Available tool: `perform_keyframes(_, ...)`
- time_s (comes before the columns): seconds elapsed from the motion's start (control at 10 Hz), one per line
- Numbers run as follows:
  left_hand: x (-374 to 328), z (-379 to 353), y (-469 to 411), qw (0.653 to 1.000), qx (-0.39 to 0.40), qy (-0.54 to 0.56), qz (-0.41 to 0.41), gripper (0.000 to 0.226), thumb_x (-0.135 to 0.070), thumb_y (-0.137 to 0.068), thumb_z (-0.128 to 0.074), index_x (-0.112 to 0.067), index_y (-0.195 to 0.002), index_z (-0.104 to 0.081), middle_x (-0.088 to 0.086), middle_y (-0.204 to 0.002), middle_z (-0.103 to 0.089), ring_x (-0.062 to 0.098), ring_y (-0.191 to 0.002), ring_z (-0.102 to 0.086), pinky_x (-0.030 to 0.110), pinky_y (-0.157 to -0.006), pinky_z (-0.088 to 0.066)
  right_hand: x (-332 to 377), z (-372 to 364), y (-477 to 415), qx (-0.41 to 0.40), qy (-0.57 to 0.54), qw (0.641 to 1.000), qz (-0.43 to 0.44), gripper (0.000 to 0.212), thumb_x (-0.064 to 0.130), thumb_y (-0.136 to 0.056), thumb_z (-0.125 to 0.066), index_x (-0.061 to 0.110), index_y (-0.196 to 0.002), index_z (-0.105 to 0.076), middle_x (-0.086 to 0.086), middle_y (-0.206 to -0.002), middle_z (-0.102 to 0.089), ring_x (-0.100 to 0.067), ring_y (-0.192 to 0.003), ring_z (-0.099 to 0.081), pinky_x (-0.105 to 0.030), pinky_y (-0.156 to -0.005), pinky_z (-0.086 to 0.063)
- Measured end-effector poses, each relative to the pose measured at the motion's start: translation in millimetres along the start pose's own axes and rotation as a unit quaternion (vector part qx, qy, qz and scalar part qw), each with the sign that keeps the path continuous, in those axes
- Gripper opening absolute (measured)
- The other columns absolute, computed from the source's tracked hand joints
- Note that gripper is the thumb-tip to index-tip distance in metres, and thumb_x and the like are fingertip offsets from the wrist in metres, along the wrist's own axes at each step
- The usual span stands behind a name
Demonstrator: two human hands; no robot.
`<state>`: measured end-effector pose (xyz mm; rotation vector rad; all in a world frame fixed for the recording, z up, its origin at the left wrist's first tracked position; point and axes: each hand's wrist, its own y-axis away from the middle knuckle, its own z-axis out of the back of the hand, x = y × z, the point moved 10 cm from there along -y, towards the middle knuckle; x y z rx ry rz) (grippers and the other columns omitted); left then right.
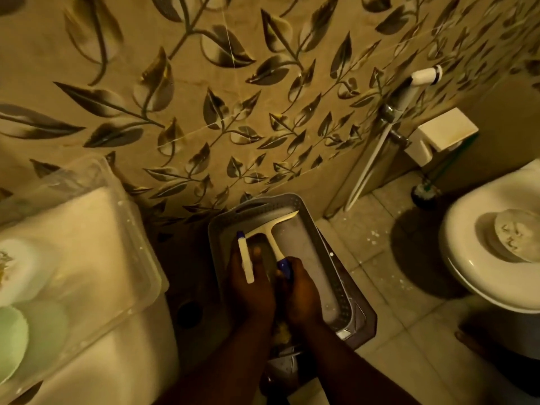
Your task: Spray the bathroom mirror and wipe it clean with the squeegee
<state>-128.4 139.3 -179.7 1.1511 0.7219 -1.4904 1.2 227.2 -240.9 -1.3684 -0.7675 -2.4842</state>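
Observation:
Both my hands are down over a grey plastic basket (225,217) that stands on the floor by the leaf-patterned wall. My right hand (302,293) grips the blue handle of a white T-shaped squeegee (270,229), whose blade points toward the wall inside the basket. My left hand (252,283) holds a narrow white piece with a blue tip (245,258); I cannot tell what it is. The two hands touch side by side. No mirror is in view.
A white toilet (464,267) stands to the right, with a toilet brush (423,194), a white paper holder (444,135) and a hand sprayer (425,76) on the wall behind it. A clear plastic box (122,217) and a white surface are at the left. The floor is beige tile (388,325).

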Motion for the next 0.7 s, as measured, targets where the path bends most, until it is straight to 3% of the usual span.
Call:
perform_keyframes(0.1, -5.7, -8.0, -7.0, 0.999, -0.013, -0.003, -0.030, 0.047, -0.010, -0.093, -0.070, -0.008, -0.138, -0.057, 0.018, -0.134, -0.062, 0.024, -0.127, -0.054, 0.023, -0.105, -0.035, -5.9, 4.0, -5.8, -0.021, 0.005, 1.000, 0.014, 0.027, 0.050, -0.100, -0.049, 0.033, -0.121, -0.054, 0.009, -0.102, -0.066, -0.010, -0.089, -0.064, -0.038, -0.077, -0.055)
perform_keyframes(0.2, -15.2, -8.7, -10.6, 0.994, -0.021, -0.019, -0.101, 0.054, -0.008, -0.089, -0.074, -0.013, -0.138, -0.053, 0.004, -0.131, -0.057, -0.008, -0.125, -0.042, 0.003, -0.103, -0.027, -11.0, 4.1, -8.6, -0.028, 0.028, 0.999, 0.010, 0.027, 0.045, -0.100, -0.050, 0.031, -0.123, -0.054, 0.006, -0.108, -0.064, -0.012, -0.094, -0.062, -0.036, -0.080, -0.053)
perform_keyframes(0.3, -10.0, -8.0, -11.6, 0.993, -0.006, -0.040, -0.109, 0.060, -0.021, -0.087, -0.078, -0.017, -0.140, -0.052, -0.005, -0.130, -0.051, -0.016, -0.124, -0.037, 0.001, -0.102, -0.028, -19.3, 5.4, -7.9, -0.044, 0.079, 0.996, -0.009, 0.034, 0.036, -0.099, -0.054, 0.027, -0.132, -0.053, 0.000, -0.116, -0.059, -0.018, -0.103, -0.059, -0.034, -0.086, -0.050)
perform_keyframes(0.4, 8.8, -3.3, -10.0, 0.998, 0.014, -0.029, -0.045, 0.081, -0.037, -0.078, -0.081, -0.018, -0.148, -0.046, 0.001, -0.149, -0.048, 0.015, -0.138, -0.045, 0.034, -0.110, -0.041, -20.6, 9.3, -0.5, -0.050, 0.127, 0.990, -0.032, 0.050, 0.030, -0.095, -0.060, 0.027, -0.143, -0.047, -0.002, -0.127, -0.053, -0.019, -0.111, -0.054, -0.035, -0.091, -0.050)
perform_keyframes(0.5, 15.1, 5.9, -3.1, 0.999, 0.010, -0.046, -0.005, 0.095, -0.015, -0.072, -0.090, -0.011, -0.151, -0.039, 0.015, -0.153, -0.046, 0.032, -0.140, -0.044, 0.039, -0.111, -0.038, -13.4, 17.3, 13.0, -0.067, 0.155, 0.985, -0.023, 0.055, 0.030, -0.093, -0.062, 0.027, -0.145, -0.045, -0.001, -0.133, -0.049, -0.020, -0.115, -0.050, -0.035, -0.091, -0.049)
perform_keyframes(0.6, 10.4, 12.5, 3.6, 0.998, 0.025, -0.054, 0.032, 0.103, -0.001, -0.070, -0.089, -0.005, -0.154, -0.030, 0.021, -0.152, -0.044, 0.035, -0.140, -0.043, 0.036, -0.108, -0.033, -4.6, 27.6, 36.5, -0.080, 0.167, 0.983, -0.016, 0.052, 0.033, -0.093, -0.061, 0.024, -0.142, -0.048, -0.002, -0.133, -0.049, -0.020, -0.118, -0.048, -0.036, -0.094, -0.046)
perform_keyframes(0.7, 3.4, 25.3, 32.6, 0.992, 0.035, -0.079, 0.092, 0.103, -0.003, -0.073, -0.087, -0.004, -0.155, -0.024, 0.022, -0.157, -0.037, 0.037, -0.146, -0.035, 0.040, -0.117, -0.025, 10.7, 38.9, 62.3, -0.092, 0.153, 0.984, 0.000, 0.049, 0.040, -0.093, -0.054, 0.021, -0.139, -0.052, -0.003, -0.132, -0.051, -0.023, -0.118, -0.049, -0.041, -0.097, -0.045)
